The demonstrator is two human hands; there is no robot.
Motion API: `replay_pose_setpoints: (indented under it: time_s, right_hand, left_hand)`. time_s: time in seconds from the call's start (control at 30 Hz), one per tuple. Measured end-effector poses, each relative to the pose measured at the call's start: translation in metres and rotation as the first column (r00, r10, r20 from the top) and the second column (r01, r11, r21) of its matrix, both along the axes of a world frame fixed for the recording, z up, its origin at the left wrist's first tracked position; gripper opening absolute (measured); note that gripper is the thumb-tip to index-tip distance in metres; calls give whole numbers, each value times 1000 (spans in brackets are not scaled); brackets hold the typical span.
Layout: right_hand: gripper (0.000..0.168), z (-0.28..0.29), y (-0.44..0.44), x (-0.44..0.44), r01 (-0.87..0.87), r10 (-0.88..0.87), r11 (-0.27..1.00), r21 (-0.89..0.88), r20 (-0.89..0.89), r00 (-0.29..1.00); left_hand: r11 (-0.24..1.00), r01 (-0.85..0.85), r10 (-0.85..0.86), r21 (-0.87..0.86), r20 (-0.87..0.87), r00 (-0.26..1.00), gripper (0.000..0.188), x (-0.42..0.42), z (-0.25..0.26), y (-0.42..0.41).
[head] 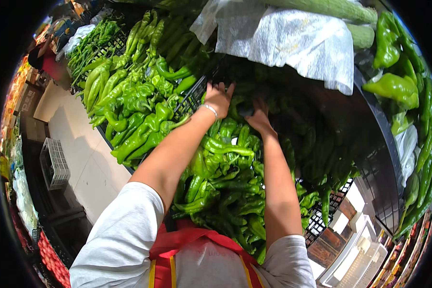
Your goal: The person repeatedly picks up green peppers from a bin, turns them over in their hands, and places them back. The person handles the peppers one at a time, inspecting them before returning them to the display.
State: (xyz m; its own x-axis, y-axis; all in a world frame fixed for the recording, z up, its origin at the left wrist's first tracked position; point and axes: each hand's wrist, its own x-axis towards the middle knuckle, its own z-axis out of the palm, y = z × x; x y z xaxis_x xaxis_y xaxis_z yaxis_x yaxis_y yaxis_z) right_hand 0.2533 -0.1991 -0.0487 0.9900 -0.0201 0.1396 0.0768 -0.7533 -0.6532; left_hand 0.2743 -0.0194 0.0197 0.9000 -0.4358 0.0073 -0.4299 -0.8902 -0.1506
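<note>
Both my arms reach forward over a heap of long green peppers [216, 162]. My left hand [217, 100], a bracelet on its wrist, is at the heap's far side beside the black crate wall [192, 97]. Its fingers are spread over the peppers, and I see nothing held in it. Deeper in shadow, my right hand [260, 118] touches the dark far part of the heap; a dark shape lies by its fingers, and whether it grips anything is unclear. More green peppers [133, 118] fill the neighbouring crate on the left.
A white cloth [288, 39] hangs from an upper shelf under long green gourds [327, 9], shading the far peppers. The dark shelf edge [376, 118] curves down on the right. A grey plastic crate [54, 163] stands on the left floor. A person [45, 61] is beyond.
</note>
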Motion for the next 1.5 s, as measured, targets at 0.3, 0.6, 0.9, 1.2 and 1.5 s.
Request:
replay_pose_setpoints:
  time_s: [0.3,0.6,0.9,1.2,1.5]
  right_hand:
    - [45,80,-7,-113,352,-77,345,870,-347,935]
    - [97,148,67,-257,116,246,-10,993,-110,963]
    - [94,172,97,-303,62,309,-117,991,-23,951]
    - [61,138,102,-328,99,222,-200,975,-53,974]
    - [46,166,113,-343,197,229,-533,823,-84,970]
  left_hand:
    - [395,360,-148,-845,328,933,49,-66,74,11]
    - [534,736,-618,-416,401,676,49,-206,94,48]
    - [-234,-166,-315,-958,-87,945,63,-251,99,53]
    - [-165,-782,-838,-601,-332,432,50,-277,114,62]
    - [-162,-707,-930,-688,-132,342,65,-274,117,60]
